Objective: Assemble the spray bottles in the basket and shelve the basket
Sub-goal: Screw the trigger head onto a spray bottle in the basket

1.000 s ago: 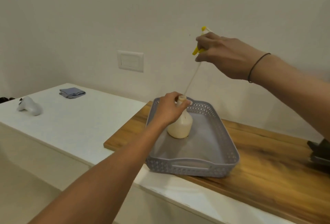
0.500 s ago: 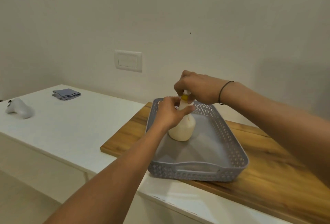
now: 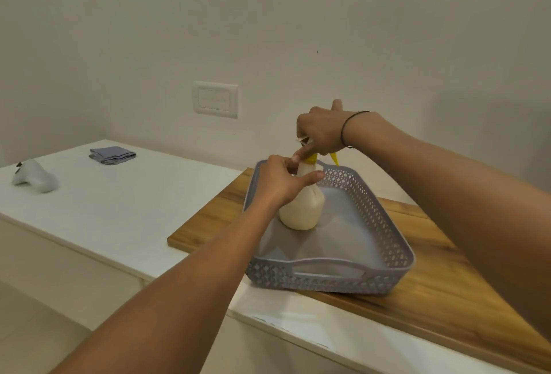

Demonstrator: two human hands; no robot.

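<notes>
A cream spray bottle [image 3: 302, 209] stands upright inside a grey perforated basket [image 3: 384, 242] on a wooden board [image 3: 441, 284]. My left hand [image 3: 283, 183] is wrapped around the bottle's neck. My right hand [image 3: 320, 132] sits on top of the bottle, closed over the yellow spray head [image 3: 334, 158]; only its yellow collar and trigger tip show below my fingers. The dip tube is out of sight.
The board lies on a white counter [image 3: 119, 209] against a wall with a switch plate [image 3: 215, 99]. At the counter's far left are a folded grey cloth [image 3: 112, 154] and a white handheld device [image 3: 34, 177].
One second ago my right hand held the spray head high with its tube above the bottle. It has come down onto the bottle's neck, and the tube is no longer visible.
</notes>
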